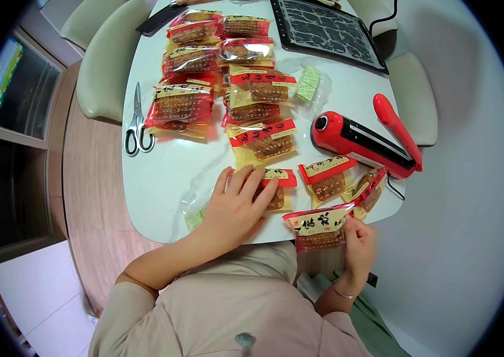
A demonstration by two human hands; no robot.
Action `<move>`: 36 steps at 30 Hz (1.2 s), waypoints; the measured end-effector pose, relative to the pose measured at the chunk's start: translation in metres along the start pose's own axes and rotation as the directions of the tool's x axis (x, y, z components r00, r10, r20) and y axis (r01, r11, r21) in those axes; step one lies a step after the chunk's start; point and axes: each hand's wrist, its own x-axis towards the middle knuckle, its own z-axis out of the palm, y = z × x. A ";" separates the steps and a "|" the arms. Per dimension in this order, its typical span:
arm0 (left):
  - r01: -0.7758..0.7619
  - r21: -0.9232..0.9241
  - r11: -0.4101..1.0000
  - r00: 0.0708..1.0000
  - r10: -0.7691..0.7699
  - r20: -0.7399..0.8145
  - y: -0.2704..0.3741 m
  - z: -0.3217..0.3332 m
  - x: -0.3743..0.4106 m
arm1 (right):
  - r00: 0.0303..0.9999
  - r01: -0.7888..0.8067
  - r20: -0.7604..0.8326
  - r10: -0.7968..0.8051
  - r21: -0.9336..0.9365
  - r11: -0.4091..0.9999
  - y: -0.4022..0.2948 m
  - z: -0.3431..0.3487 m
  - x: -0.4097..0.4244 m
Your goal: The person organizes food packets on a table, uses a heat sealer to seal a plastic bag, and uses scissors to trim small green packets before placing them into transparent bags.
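My left hand (236, 212) lies spread over a red and yellow pastry packet (285, 178) near the table's front edge; its palm hides part of the packet. My right hand (359, 243) pinches the right side of another printed packet (319, 227), held upright at the front edge with a brown pastry showing at its bottom. Just beyond are a packet with a red band (328, 183) and a tilted smaller packet (368, 192). A red impulse heat sealer (363, 140) stands behind them, its red arm (397, 125) raised.
Several packed pastries (178, 107) lie in two columns up the white table (158, 187). Scissors (136, 125) lie at the left edge. Green-printed sachets (309, 82) in clear plastic lie by the sealer, another (195, 218) beside my left forearm. A black patterned tray (328, 31) lies at the far right.
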 end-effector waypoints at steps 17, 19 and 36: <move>0.084 -0.252 0.964 0.983 -0.121 -0.136 -0.034 -0.066 -0.020 | 0.947 0.318 0.146 -0.285 -0.310 0.896 -0.026 0.094 0.027; -0.011 -0.319 0.948 0.953 -0.087 -0.291 -0.045 -0.085 -0.037 | 0.937 0.349 0.116 -0.330 -0.330 0.877 -0.028 0.099 0.026; 0.402 -0.263 0.877 0.890 -0.442 -0.111 -0.065 -0.047 -0.114 | 0.642 0.700 0.462 -0.612 -0.026 0.714 -0.069 0.187 -0.018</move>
